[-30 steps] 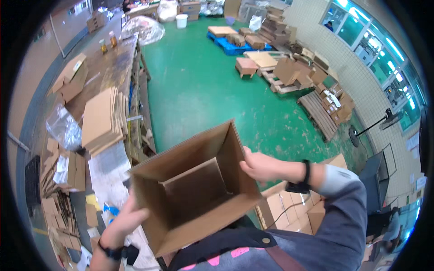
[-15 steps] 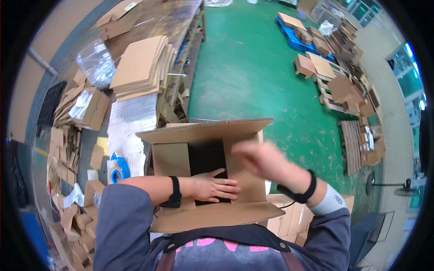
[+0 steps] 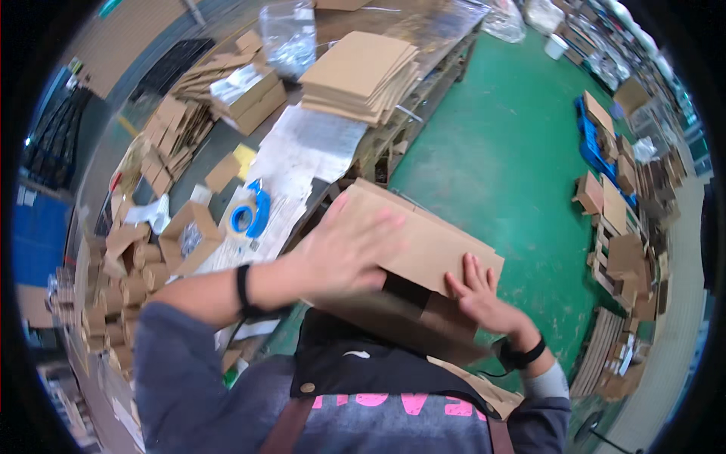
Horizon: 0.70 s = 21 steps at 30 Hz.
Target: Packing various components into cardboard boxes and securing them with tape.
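A brown cardboard box (image 3: 423,246) stands in front of my body, its far flap folded inward over part of the opening. Through the gap beside that flap the inside looks dark. The near flap is tilted and smeared by motion. My left hand (image 3: 352,246) is over the box's left end, fingers stretched out and blurred; whether it touches the cardboard I cannot tell. On the right end of the far flap lies my right hand (image 3: 484,299), its fingers spread and pressed to the board. Neither hand grips anything.
On the bench to the left are a blue tape dispenser (image 3: 261,212), a stack of flat cardboard sheets (image 3: 355,72), a clear plastic bag (image 3: 287,41) and an open carton (image 3: 189,234). Pallets with cardboard (image 3: 616,204) line the right side of the green floor.
The far flap has come down over the opening. My left hand has left the box's inside and risen to its left end; my right hand now rests on the flap. The view has turned left.
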Motion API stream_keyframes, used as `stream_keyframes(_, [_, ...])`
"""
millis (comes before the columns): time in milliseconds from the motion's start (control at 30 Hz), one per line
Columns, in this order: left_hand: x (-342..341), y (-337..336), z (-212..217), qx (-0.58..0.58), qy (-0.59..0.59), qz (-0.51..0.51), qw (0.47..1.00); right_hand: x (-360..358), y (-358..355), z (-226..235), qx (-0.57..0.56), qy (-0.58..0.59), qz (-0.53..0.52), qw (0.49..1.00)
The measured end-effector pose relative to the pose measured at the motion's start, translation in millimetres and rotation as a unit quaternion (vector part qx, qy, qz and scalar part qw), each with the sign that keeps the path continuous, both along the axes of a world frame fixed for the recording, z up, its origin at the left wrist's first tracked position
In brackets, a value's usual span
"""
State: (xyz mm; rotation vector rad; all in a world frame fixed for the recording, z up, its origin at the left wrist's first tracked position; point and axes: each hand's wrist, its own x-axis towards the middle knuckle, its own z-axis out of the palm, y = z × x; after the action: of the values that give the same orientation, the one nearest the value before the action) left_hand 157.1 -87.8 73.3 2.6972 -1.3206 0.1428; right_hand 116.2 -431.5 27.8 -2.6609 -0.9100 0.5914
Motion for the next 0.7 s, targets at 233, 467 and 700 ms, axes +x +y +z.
stream_keyframes(233, [7.3, 9.4, -74.8, -0.053, -0.047, 0.252, 0.965, -30.1, 6.9, -27.7, -0.001, -0.149, -0.069, 0.986])
stream_keyframes(467, [-6.9, 49.4, -106.8, -0.417, 0.352, 0.25, 0.8, -44.3, 10.3, -57.3, 0.269, -0.137, -0.406, 0.862])
stream_keyframes(700, [5.4, 78.7, -133.7, -0.506, 0.383, 0.154, 0.757, 11.3, 143.8, 90.0, -0.329, -0.045, 0.035, 0.943])
